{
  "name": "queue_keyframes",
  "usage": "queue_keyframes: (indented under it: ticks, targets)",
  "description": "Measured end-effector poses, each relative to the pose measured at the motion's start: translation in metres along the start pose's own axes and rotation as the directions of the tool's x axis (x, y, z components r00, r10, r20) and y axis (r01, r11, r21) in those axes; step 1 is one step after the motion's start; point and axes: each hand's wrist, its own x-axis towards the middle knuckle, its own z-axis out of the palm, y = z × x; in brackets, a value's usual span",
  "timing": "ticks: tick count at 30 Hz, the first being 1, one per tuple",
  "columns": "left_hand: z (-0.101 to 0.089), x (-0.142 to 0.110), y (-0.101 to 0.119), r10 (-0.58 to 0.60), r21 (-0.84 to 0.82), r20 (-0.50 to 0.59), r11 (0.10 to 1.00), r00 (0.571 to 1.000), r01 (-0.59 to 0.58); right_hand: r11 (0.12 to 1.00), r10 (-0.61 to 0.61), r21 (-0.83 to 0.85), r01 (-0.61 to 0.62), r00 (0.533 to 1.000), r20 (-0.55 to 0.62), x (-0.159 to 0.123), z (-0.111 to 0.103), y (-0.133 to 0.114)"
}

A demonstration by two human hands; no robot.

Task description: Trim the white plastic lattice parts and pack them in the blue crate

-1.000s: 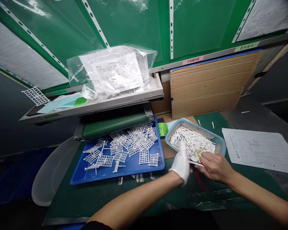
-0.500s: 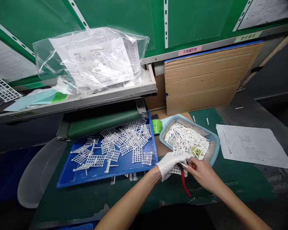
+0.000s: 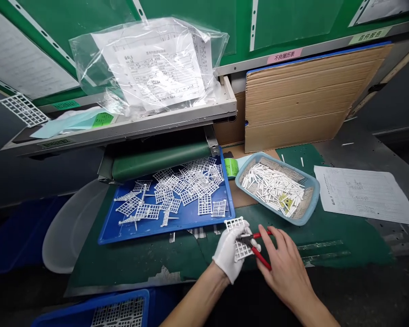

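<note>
My left hand [image 3: 226, 254], in a white glove, is closed around a white plastic grid [image 3: 242, 251] whose ends stick out above and below the fingers. My bare right hand [image 3: 286, 265] has its fingers on the red handles of the nippers [image 3: 264, 260]. Those handles are spread apart, and the dark jaws lie against the grid by my left fingers. Beyond my hands is a light blue basket [image 3: 313, 200] holding many white sticks [image 3: 272, 184] and a yellow-green piece. To the left, a blue tray [image 3: 105, 234] carries several more white grids [image 3: 204, 204].
A green roller [image 3: 163, 160] overhangs the tray's back. Above it, a shelf [image 3: 177, 119] holds bagged papers [image 3: 163, 72]. A cardboard sheet [image 3: 310, 100] leans behind the basket, a paper sheet [image 3: 364, 193] lies right, and a lower blue bin [image 3: 145, 299] contains grids.
My right hand held a white stick near the basket; now the stick is gone from it and it grips the nippers. Both hands have come nearer me, and the camera view has shifted.
</note>
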Motion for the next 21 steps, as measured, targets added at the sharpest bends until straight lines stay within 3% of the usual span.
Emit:
queue_keyframes:
  ticks: [4, 7, 13, 17, 19, 21]
  targets:
    - [0.004, -0.015, 0.013, -0.039, -0.019, -0.016, 0.999, 0.999, 0.038, 0.988, -0.153, -0.044, 0.149, 0.984, -0.097, 0.020, -0.012, 0.013]
    - [0.004, -0.022, 0.020, -0.037, 0.015, 0.038, 0.999, 0.999, 0.037, 0.958, -0.281, -0.089, 0.272, 0.953, -0.111, 0.033, -0.023, 0.024]
    - [0.005, -0.028, 0.033, -0.210, 0.229, 0.058, 0.954, 0.976, 0.192, 0.819, -0.563, -0.209, 0.534, 0.818, -0.118, 0.066, -0.040, 0.047]
    - [0.012, -0.030, 0.048, -0.327, 0.378, 0.122, 0.888, 0.937, 0.261, 0.730, -0.678, -0.220, 0.647, 0.727, -0.110, 0.089, -0.054, 0.058]
    - [0.017, -0.029, 0.053, -0.361, 0.420, 0.122, 0.863, 0.925, 0.282, 0.701, -0.709, -0.208, 0.682, 0.697, -0.103, 0.098, -0.060, 0.062]
    - [0.022, -0.026, 0.055, -0.343, 0.426, 0.094, 0.862, 0.935, 0.274, 0.700, -0.711, -0.188, 0.689, 0.697, -0.096, 0.103, -0.063, 0.065]
